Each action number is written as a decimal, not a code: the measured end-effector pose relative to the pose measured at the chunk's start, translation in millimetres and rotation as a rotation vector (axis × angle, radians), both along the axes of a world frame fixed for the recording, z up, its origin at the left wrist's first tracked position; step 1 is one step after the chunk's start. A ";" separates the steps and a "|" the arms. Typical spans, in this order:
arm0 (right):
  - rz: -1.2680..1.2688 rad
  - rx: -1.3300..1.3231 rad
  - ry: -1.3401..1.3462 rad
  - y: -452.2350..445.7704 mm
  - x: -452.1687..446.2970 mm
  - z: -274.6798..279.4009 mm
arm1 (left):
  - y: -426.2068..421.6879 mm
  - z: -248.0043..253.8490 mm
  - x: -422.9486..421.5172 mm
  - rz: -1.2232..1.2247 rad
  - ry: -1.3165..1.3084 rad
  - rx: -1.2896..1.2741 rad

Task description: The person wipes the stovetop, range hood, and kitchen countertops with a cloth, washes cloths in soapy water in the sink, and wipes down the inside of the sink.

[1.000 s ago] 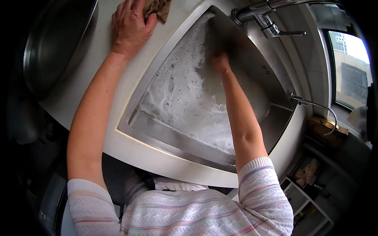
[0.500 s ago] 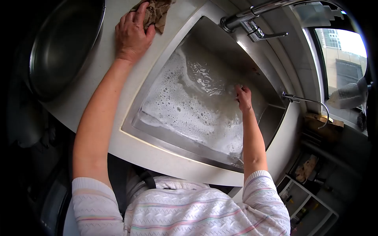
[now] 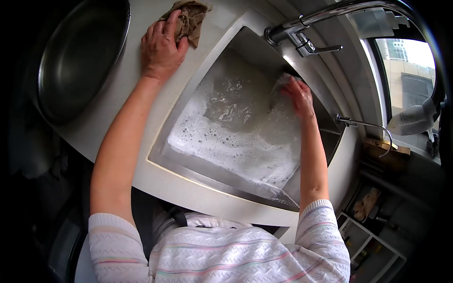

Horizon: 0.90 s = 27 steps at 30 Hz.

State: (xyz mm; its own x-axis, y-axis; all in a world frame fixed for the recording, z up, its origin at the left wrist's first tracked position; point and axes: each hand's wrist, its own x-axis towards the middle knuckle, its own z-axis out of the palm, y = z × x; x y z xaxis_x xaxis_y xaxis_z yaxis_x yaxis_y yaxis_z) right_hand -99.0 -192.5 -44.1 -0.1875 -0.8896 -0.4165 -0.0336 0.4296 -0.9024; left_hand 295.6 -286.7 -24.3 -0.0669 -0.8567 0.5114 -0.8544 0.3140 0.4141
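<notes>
My left hand lies on the counter with its fingers stretched out. Its index finger and thumb touch the near edge of a crumpled brown cloth. Over the far right part of the sink, my right hand has its fingers closed on a greyish, wet-looking scrubbing cloth, partly covered by the fingers, close to the sink's wall. Cloudy water stands in the basin. White foam floats mostly along the near side.
A large dark metal pan stands on the counter at left. The chrome faucet arches over the sink's far right corner, and a thin curved tap sits further right. A window is behind. Shelves stand lower right.
My right hand has moved up and away toward the sink's far wall, bringing the grey cloth into sight. The foam has shifted toward the near side. My left hand stays by the brown cloth.
</notes>
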 end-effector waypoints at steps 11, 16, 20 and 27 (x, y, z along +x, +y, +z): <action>0.400 0.054 0.988 -36.1 17.3 -127.9 | 2.2 2.2 6.3 -0.030 0.039 -0.016; 0.380 -0.451 1.020 -51.1 14.8 -121.1 | 0.4 3.2 5.3 -0.011 0.037 -0.006; 0.124 -0.304 0.683 -77.7 122.0 -17.8 | 1.2 1.9 4.5 -0.021 0.024 -0.030; 0.260 -0.266 0.939 -114.2 183.8 17.5 | 3.2 4.3 6.8 -0.013 0.017 0.007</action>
State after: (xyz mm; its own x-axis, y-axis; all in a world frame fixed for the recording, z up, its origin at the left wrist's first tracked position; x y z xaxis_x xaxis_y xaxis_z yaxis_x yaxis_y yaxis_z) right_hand 84.8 -306.7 -26.6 -0.1250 -0.9920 0.0176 -0.8436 0.0969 -0.5282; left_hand 302.5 -283.5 -19.9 -0.0690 -0.8592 0.5069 -0.8430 0.3220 0.4310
